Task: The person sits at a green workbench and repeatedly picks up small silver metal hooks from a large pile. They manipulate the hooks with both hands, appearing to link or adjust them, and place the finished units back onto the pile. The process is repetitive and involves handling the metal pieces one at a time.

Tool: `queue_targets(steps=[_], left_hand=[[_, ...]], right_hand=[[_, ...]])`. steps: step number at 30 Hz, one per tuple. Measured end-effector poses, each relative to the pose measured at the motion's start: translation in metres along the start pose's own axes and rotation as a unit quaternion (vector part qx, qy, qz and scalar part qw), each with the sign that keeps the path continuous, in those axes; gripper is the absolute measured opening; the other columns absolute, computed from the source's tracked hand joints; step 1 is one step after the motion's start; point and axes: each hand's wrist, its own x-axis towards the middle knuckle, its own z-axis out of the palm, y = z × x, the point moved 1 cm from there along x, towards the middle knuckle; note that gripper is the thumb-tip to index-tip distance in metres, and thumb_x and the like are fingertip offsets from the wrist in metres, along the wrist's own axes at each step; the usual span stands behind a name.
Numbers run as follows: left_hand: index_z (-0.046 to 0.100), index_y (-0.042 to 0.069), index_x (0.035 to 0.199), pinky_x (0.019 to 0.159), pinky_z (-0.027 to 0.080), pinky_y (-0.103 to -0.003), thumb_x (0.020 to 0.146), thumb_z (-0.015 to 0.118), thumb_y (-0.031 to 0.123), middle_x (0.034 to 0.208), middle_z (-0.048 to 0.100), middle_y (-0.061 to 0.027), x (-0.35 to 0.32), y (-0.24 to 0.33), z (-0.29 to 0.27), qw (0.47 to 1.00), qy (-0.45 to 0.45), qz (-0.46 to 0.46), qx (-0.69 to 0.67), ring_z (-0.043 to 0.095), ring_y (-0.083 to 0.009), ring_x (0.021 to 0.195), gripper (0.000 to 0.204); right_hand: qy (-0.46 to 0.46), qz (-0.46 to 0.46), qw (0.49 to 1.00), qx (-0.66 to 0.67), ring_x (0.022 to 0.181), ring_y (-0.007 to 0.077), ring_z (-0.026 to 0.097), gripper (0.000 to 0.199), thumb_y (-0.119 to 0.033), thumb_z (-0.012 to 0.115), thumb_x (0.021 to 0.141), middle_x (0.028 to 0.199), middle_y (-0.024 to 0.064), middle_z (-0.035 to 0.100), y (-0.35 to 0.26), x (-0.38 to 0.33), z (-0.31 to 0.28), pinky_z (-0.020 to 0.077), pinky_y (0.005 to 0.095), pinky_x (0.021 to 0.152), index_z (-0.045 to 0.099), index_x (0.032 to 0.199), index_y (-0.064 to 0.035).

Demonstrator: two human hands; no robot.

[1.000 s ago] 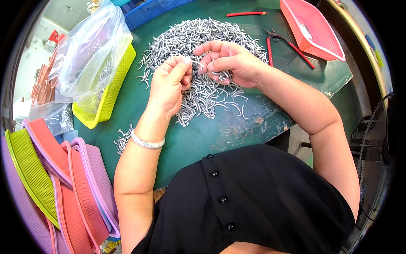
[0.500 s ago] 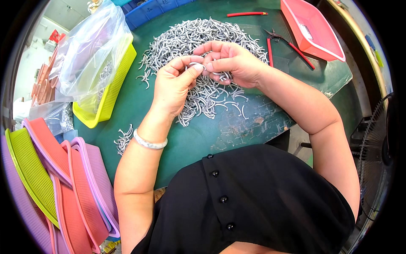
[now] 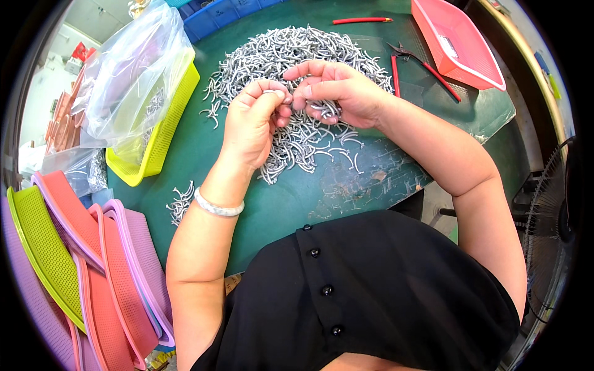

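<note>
Lime basket (image 3: 169,127) with grey pieces (image 3: 153,108) behind plastic (image 3: 127,68), right fingers (image 3: 312,68) around more pieces (image 3: 325,110), left fingers (image 3: 263,86) pinched, hold unclear

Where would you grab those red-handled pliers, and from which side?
Probably by both red handles, coming from the near side. The pliers lie with their dark jaws pointing away, so the handle ends face nearer. The handles are splayed wide, so a grip would likely need to span both and draw them together.
</note>
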Motion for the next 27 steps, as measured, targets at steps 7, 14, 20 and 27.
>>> queue_targets(steps=[7, 14, 20, 27], left_hand=[[0.058, 0.002, 0.089, 0.057, 0.042, -0.018, 0.079, 0.059, 0.002, 0.079, 0.059, -0.0032, -0.006, 0.006, 0.007, 0.995, -0.034, 0.011, 0.095, 0.053, -0.0064, 0.064, 0.01], [0.061, -0.001, 0.087, 0.057, 0.041, -0.02, 0.077, 0.061, 0.001, 0.074, 0.057, 0.0005, -0.003, -0.007, 0.003, 0.946, -0.05, 0.137, 0.291, 0.049, -0.0057, 0.064, 0.01], [0.06, 0.0, 0.083, 0.056, 0.041, -0.021, 0.08, 0.059, 0.006, 0.072, 0.055, 0.001, 0.001, -0.006, -0.002, 0.929, -0.021, 0.179, 0.324, 0.048, -0.0056, 0.062, 0.007], [0.057, 0.005, 0.085, 0.046, 0.031, -0.015, 0.084, 0.057, 0.013, 0.065, 0.05, 0.005, 0.0, 0.005, -0.005, 0.995, 0.021, 0.019, 0.091, 0.041, -0.0007, 0.052, 0.008]], right_hand=[[0.018, 0.001, 0.999, 0.033, 0.055, 0.0093, 0.05, 0.029, -0.016, 0.047, 0.087, 0.079, 0.0061, 0.056, 0.001, 0.0, 0.002, 0.0365, 0.0192, 0.039, 0.045, 0.112, -0.0012], [0.022, 0.016, 0.999, 0.047, 0.058, 0.011, 0.053, 0.027, -0.022, 0.049, 0.088, 0.077, 0.0046, 0.054, -0.001, 0.0, 0.004, 0.0383, 0.0217, 0.04, 0.048, 0.108, -0.0038], [0.012, 0.025, 0.998, 0.051, 0.062, 0.011, 0.052, 0.025, -0.021, 0.051, 0.088, 0.081, 0.0065, 0.056, -0.001, 0.0, 0.004, 0.0379, 0.0217, 0.042, 0.049, 0.106, -0.0043], [-0.002, 0.028, 1.0, 0.009, 0.059, 0.0086, 0.052, 0.029, -0.014, 0.052, 0.085, 0.081, 0.007, 0.057, 0.001, 0.001, 0.0, 0.0352, 0.0175, 0.04, 0.048, 0.111, -0.0029]])
